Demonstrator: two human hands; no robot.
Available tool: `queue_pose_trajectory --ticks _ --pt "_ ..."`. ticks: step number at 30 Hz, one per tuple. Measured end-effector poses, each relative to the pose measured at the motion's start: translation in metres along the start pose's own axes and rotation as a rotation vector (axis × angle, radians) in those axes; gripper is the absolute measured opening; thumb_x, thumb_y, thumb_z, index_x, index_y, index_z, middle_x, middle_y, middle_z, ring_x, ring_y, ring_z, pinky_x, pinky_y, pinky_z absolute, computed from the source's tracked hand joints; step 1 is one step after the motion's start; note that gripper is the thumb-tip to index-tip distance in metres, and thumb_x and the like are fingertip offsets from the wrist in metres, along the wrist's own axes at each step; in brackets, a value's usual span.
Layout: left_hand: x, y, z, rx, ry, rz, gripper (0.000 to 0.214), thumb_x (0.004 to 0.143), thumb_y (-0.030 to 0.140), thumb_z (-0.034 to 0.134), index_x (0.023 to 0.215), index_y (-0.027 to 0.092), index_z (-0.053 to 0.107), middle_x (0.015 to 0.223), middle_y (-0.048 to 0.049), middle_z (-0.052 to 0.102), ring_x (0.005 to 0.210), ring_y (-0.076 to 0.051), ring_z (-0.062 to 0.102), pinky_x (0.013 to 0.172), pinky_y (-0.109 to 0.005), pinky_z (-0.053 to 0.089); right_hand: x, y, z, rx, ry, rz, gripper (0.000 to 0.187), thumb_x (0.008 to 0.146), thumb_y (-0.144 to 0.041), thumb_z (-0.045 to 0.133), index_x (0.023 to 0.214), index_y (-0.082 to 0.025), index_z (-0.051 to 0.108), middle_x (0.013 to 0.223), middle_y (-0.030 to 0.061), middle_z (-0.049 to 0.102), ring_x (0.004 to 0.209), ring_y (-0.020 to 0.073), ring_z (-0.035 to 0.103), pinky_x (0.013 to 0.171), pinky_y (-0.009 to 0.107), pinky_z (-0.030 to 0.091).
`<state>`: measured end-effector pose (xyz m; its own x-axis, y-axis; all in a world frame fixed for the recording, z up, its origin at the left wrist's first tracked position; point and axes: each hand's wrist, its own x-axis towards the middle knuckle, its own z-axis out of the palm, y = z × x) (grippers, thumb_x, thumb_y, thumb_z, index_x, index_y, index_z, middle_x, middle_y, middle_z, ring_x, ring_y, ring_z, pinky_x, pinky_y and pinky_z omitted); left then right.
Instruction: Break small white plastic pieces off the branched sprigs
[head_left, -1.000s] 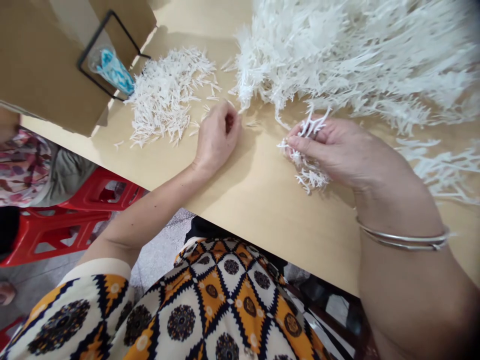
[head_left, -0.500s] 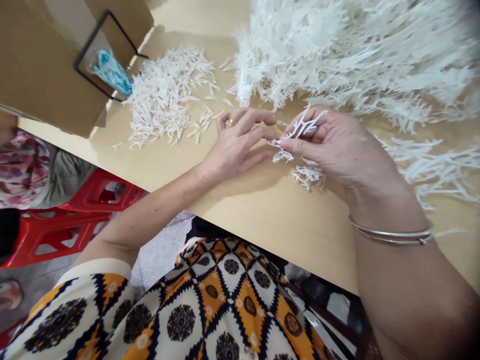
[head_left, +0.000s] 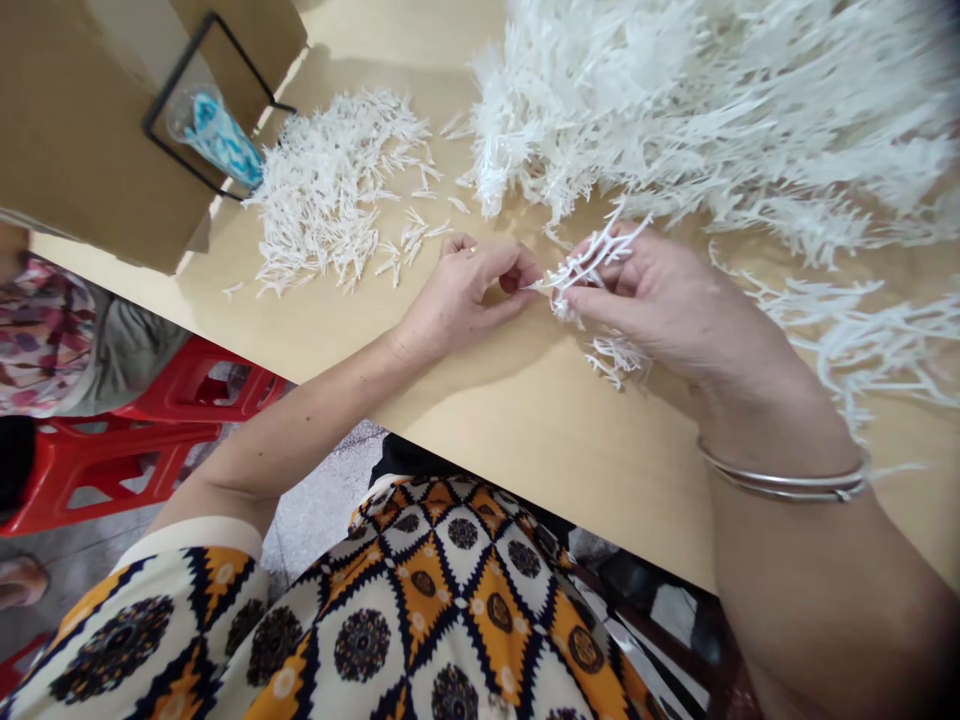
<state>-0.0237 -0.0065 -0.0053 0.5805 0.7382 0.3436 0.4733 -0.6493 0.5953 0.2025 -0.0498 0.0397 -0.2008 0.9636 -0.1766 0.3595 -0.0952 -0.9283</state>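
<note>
My right hand [head_left: 660,290] grips a bunch of thin, white branching strips [head_left: 592,258], which look like plastic sprigs. My left hand [head_left: 472,290] is closed in a pinch on the tip at the bunch's left end, thumb against index finger. A few more white sprigs [head_left: 619,355] show below the right hand, close to the tabletop. To the left of my left hand lies a pile of short white pieces [head_left: 337,190], with several loose ones at its edge.
A large heap of white feathery strands [head_left: 705,110] covers the far right, with more strands [head_left: 885,330] beside my right wrist. Upper left stand a cardboard box [head_left: 90,120], a black wire frame [head_left: 176,75] and a blue-and-white packet [head_left: 221,140]. Red stools [head_left: 187,380] and a seated person are at left.
My left hand's spread fingers have closed into a pinch at the tip of the sprigs. The bunch in my right hand has turned slightly and now points toward the left hand.
</note>
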Motion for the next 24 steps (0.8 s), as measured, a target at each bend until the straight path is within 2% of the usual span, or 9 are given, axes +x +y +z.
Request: queue_pose_trajectory --ticks 3,6,10,14,17,19,21,22,24 --pt "0.001 0.000 -0.001 0.023 0.013 0.015 0.005 0.105 0.030 0.067 0.105 0.026 0.070 0.098 0.0001 0.079 0.094 -0.019 0.073 0.108 -0.044 0.042 -0.001 -0.006 0.001 -0.012 0.007 0.030 0.016 0.088 -0.019 0.072 0.086 -0.026 0.058 0.070 -0.0036 0.049 0.063 0.0136 0.039 0.060 0.035 0.026" --pt "0.000 0.001 0.001 0.066 0.057 0.000 0.009 0.107 0.031 0.064 0.102 0.026 0.070 0.096 -0.0010 0.079 0.092 -0.020 0.071 0.106 -0.045 0.043 -0.001 -0.006 0.001 0.013 -0.011 0.082 0.022 0.085 -0.019 0.073 0.093 -0.028 0.054 0.066 -0.0055 0.045 0.059 0.0134 0.036 0.056 0.035 0.022" --pt "-0.001 -0.004 0.004 0.153 0.131 -0.041 0.011 0.103 0.021 0.062 0.095 0.026 0.067 0.093 -0.0005 0.078 0.087 -0.021 0.069 0.110 -0.051 0.040 0.000 0.000 -0.003 0.024 -0.021 0.049 0.028 0.082 -0.018 0.074 0.099 -0.028 0.054 0.073 -0.0041 0.053 0.063 0.0141 0.042 0.056 0.033 0.026" --pt "0.000 -0.025 -0.003 0.226 0.326 -0.142 0.011 0.100 0.023 0.064 0.091 0.027 0.063 0.088 -0.0004 0.075 0.087 -0.023 0.068 0.106 -0.053 0.044 -0.001 0.006 -0.012 0.020 -0.047 -0.028 0.025 0.081 -0.015 0.073 0.098 -0.026 0.060 0.087 0.0002 0.061 0.077 0.0157 0.053 0.065 0.032 0.038" --pt "0.000 -0.038 -0.014 0.242 0.495 -0.235 0.004 0.102 0.029 0.063 0.101 0.032 0.061 0.099 -0.0020 0.075 0.085 -0.023 0.066 0.098 -0.054 0.049 -0.001 0.008 -0.019 0.004 -0.015 0.014 0.023 0.082 -0.016 0.074 0.097 -0.027 0.059 0.079 -0.0015 0.058 0.067 0.0144 0.048 0.058 0.033 0.032" --pt "0.000 -0.039 -0.020 0.322 0.605 -0.257 0.020 0.102 0.027 0.061 0.119 0.039 0.060 0.121 -0.0059 0.074 0.099 -0.027 0.066 0.095 -0.057 0.049 -0.001 0.009 -0.020 0.011 -0.013 0.023 0.022 0.083 -0.018 0.075 0.097 -0.027 0.060 0.077 -0.0018 0.059 0.065 0.0142 0.047 0.057 0.033 0.031" --pt "-0.001 -0.033 -0.021 0.423 0.647 -0.228 0.042 0.101 0.026 0.064 0.137 0.044 0.055 0.138 -0.0086 0.068 0.125 -0.032 0.060 0.097 -0.060 0.047 0.000 0.010 -0.018 0.028 -0.040 -0.006 0.022 0.084 -0.020 0.077 0.097 -0.026 0.060 0.081 -0.0010 0.061 0.070 0.0146 0.051 0.060 0.032 0.036" --pt "-0.002 -0.028 -0.020 0.450 0.613 -0.196 0.048 0.100 0.027 0.066 0.143 0.044 0.053 0.143 -0.0094 0.066 0.137 -0.034 0.054 0.101 -0.061 0.046 0.000 0.010 -0.016 0.030 -0.055 -0.025 0.022 0.084 -0.021 0.078 0.097 -0.026 0.060 0.083 -0.0008 0.062 0.073 0.0149 0.054 0.063 0.032 0.038" --pt "-0.002 -0.018 -0.017 0.421 0.453 -0.122 0.046 0.100 0.032 0.067 0.144 0.041 0.057 0.148 -0.0102 0.064 0.151 -0.037 0.045 0.112 -0.062 0.041 0.000 0.010 -0.011 0.032 -0.094 -0.057 0.027 0.086 -0.023 0.079 0.101 -0.027 0.057 0.085 -0.0020 0.062 0.075 0.0151 0.056 0.065 0.031 0.041"
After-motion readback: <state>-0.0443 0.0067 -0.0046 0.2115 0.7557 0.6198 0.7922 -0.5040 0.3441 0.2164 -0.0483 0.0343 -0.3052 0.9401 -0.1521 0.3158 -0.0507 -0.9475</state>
